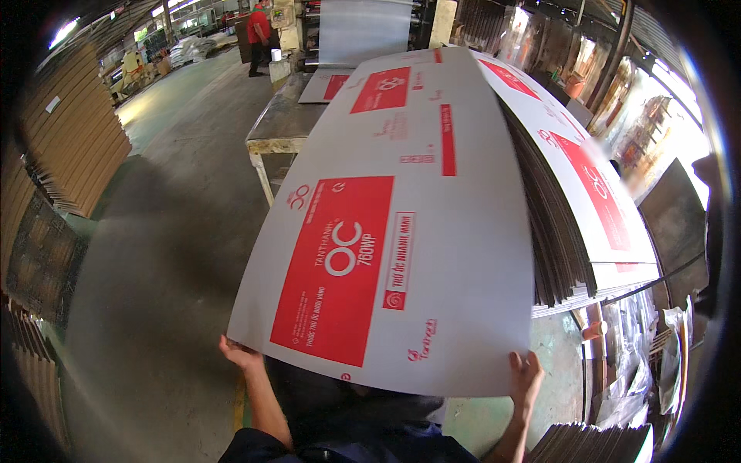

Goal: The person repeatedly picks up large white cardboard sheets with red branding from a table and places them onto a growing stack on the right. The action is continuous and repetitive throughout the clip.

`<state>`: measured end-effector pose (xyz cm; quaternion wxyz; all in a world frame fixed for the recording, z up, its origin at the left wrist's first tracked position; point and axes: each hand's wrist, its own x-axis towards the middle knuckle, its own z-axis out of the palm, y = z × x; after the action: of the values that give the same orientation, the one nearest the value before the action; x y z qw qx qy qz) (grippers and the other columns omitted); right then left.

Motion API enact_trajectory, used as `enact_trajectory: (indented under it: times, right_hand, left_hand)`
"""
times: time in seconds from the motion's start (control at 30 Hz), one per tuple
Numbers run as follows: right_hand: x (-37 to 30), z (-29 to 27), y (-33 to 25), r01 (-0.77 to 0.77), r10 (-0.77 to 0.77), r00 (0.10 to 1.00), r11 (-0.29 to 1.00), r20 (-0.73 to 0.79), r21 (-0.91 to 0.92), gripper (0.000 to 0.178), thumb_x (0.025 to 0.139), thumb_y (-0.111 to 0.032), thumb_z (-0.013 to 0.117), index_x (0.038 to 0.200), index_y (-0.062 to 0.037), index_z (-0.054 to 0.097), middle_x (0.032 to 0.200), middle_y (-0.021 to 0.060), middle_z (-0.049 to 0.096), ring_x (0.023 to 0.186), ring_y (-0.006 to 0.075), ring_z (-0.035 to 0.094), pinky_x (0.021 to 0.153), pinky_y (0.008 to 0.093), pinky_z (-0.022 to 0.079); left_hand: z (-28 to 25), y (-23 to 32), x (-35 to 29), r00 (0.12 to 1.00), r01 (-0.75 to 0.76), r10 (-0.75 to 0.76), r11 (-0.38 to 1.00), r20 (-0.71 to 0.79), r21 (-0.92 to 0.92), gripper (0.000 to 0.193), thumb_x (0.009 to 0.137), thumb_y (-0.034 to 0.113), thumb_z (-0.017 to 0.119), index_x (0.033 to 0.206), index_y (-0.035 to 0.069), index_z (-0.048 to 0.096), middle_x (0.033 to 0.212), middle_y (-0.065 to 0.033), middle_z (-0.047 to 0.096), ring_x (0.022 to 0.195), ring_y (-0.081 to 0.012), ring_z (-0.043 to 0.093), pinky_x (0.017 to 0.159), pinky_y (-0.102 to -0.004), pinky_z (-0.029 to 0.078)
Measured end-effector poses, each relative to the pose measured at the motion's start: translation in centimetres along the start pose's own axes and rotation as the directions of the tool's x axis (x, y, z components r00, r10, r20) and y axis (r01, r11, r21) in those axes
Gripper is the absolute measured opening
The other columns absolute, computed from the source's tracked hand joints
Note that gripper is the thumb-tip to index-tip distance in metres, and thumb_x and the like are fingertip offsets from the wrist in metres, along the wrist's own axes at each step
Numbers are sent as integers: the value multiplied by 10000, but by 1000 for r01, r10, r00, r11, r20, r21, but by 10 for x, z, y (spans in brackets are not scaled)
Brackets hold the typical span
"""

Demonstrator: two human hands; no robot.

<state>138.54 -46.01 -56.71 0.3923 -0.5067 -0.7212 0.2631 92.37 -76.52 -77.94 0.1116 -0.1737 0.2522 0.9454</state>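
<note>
A large white cardboard sheet [471,309] with red printed panels stretches away from me, its far part reaching above a metal table. My left hand [241,353] grips the sheet's near left corner, with the fingers partly under it. At the near right corner my right hand [526,378] is closed on the edge, fingertips showing beside it. Right of the held sheet stands a tall stack of similar printed sheets [556,224], their dark brown edges facing me.
The metal table [282,123] adjoins a machine with a wide pale panel [364,31]. A person in a red shirt [258,31] stands far off, left of it. Brown cardboard stacks [73,123] line the left; another stack [587,445] sits at lower right near plastic wrap [629,339].
</note>
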Motion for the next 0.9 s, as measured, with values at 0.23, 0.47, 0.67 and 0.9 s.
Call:
enact_trajectory:
  times: [0.23, 0.47, 0.67, 0.9]
  right_hand:
    - [12, 77, 48, -50, 119, 966, 957, 230, -286, 340, 821, -303, 675, 852, 28, 608, 657, 160, 612, 607, 163, 583, 569, 326, 457]
    - [-29, 65, 91, -25, 157, 943, 913, 294, -407, 356, 846, -334, 637, 884, 11, 560, 675, 213, 590, 632, 392, 603, 552, 412, 459]
    - [-50, 44, 86, -64, 146, 962, 943, 231, -327, 328, 883, -304, 592, 875, 15, 516, 605, 172, 523, 490, 271, 499, 494, 378, 397]
    - [-60, 62, 80, -75, 134, 978, 942, 162, -327, 315, 882, -284, 596, 842, 17, 515, 606, 179, 516, 506, 303, 496, 498, 387, 393]
  left_hand:
    - [-67, 65, -6, 979, -173, 182, 980, -92, 102, 616, 830, 510, 464, 1260, 70, 428, 1266, -120, 439, 1146, -309, 433, 967, -467, 330]
    - [-139, 96, -53, 968, -244, 249, 963, -23, 116, 362, 834, 361, 486, 1117, 134, 486, 1089, -43, 516, 1061, -246, 490, 879, -420, 420]
    - [-127, 94, -68, 965, -244, 260, 946, -46, 214, 322, 829, 321, 487, 1108, 162, 509, 1067, -28, 530, 1050, -235, 496, 884, -413, 421]
    - [-103, 90, -32, 962, -237, 249, 965, -116, 110, 320, 794, 312, 512, 1079, 168, 534, 1086, -36, 524, 1052, -251, 494, 898, -425, 404]
